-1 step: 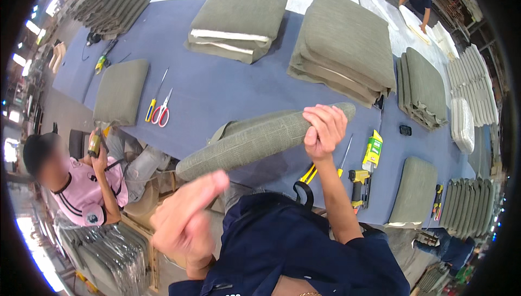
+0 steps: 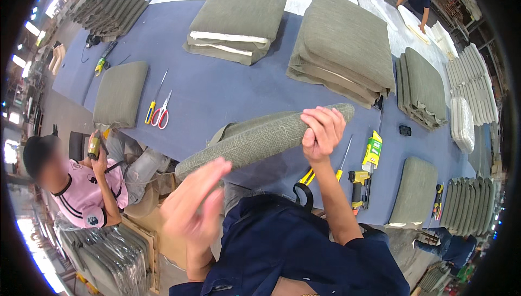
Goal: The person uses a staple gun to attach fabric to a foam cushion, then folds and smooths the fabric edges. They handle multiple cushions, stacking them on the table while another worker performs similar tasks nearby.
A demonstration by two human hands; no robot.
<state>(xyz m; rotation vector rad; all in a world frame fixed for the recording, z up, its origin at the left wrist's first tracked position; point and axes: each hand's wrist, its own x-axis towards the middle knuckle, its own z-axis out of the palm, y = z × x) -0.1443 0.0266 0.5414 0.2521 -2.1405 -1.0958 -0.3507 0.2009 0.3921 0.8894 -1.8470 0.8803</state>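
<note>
A grey-green fabric cushion [image 2: 260, 138] is tipped on edge at the near side of the blue-grey table, its narrow side turned toward me. At its right end my right hand [image 2: 324, 133] is closed around the edge, fingers over the top and thumb below. A loose flap of fabric shows behind the cushion. My left hand [image 2: 198, 203] is raised in front of the cushion's left end, blurred by motion, with its fingers stretched out and nothing in it. Whether its fingertips touch the fabric cannot be told.
Stacked cushions [image 2: 344, 41] stand across the table [image 2: 217, 95]. Red-handled scissors [image 2: 160, 117] and a yellow screwdriver [image 2: 151, 111] lie left; a yellow-black staple gun [image 2: 358, 187] and green-yellow box [image 2: 373, 151] lie right. A seated person [image 2: 87, 182] holds a tool; another person [image 2: 417, 0] works far right.
My left hand has shifted slightly to the right and up, its fingers now straighter. My right hand and the cushion have barely moved.
</note>
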